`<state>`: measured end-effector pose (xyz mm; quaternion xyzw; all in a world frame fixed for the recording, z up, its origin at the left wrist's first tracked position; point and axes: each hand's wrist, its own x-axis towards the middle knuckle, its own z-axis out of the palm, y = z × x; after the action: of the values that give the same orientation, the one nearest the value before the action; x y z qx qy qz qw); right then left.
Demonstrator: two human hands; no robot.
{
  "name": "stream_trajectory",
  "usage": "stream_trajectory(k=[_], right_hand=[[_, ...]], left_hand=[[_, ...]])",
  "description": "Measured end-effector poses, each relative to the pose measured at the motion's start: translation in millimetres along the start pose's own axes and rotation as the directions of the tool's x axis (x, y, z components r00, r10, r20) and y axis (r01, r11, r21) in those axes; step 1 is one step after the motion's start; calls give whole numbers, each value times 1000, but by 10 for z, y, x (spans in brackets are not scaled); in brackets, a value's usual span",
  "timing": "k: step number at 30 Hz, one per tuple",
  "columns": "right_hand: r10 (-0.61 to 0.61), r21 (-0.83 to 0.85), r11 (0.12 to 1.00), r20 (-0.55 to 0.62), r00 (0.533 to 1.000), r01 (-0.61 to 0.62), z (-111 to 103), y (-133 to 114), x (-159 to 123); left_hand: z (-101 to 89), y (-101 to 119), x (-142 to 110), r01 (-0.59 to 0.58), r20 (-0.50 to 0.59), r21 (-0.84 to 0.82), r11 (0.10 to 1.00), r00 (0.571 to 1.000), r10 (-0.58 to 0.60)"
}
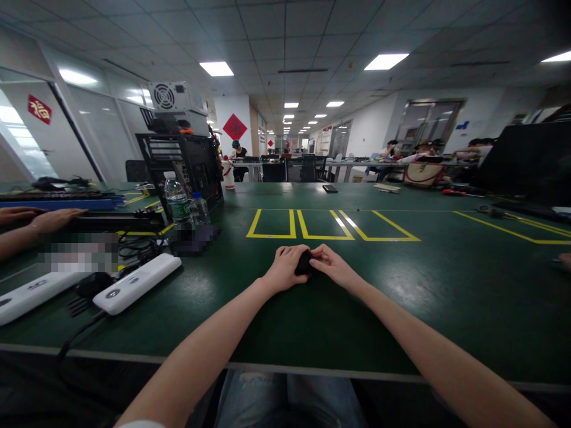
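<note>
A small dark rounded object (304, 263) sits between my hands just above or on the green table; its kind I cannot make out. My left hand (285, 267) is closed round its left side, with the fingers over the top and the thumb below. The fingertips of my right hand (332, 266) press together against its right edge. My fingers hide much of it. Right behind my hands, yellow tape rectangles (292, 224) mark the tabletop.
To the left lie white power strips (137, 284) with black cables, near a plastic bottle (176, 199) and an open black computer case (178, 166). Another person's hand (57, 220) rests at far left. A dark flat phone-like object (330, 188) lies at the back.
</note>
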<state>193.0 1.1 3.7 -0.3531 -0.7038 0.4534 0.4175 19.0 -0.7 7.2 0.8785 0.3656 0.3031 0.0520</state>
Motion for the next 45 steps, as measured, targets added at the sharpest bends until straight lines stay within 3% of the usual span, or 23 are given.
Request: stream_trajectory(k=[5, 11, 20, 23, 27, 39, 45], right_hand=[[91, -2, 996, -11, 996, -91, -19, 13, 11], [-4, 57, 998, 85, 996, 0, -41, 7, -19], [33, 8, 999, -28, 999, -33, -13, 74, 44], [43, 28, 999, 15, 999, -44, -26, 73, 34], [-32, 47, 998, 86, 996, 28, -37, 17, -10], [45, 0, 999, 3, 999, -45, -21, 57, 26], [-14, 28, 1000, 66, 998, 12, -41, 33, -10]], left_hand=[[20, -16, 0, -1, -5, 13, 1000, 1000, 1], [20, -24, -7, -15, -10, 19, 1000, 1000, 16], [72, -61, 7, -14, -37, 24, 1000, 999, 15], [67, -56, 9, -13, -32, 21, 1000, 999, 13], [40, -33, 5, -15, -18, 9, 1000, 1000, 15], [51, -45, 8, -7, -22, 16, 1000, 1000, 8], [43, -39, 5, -18, -11, 10, 1000, 1000, 18]])
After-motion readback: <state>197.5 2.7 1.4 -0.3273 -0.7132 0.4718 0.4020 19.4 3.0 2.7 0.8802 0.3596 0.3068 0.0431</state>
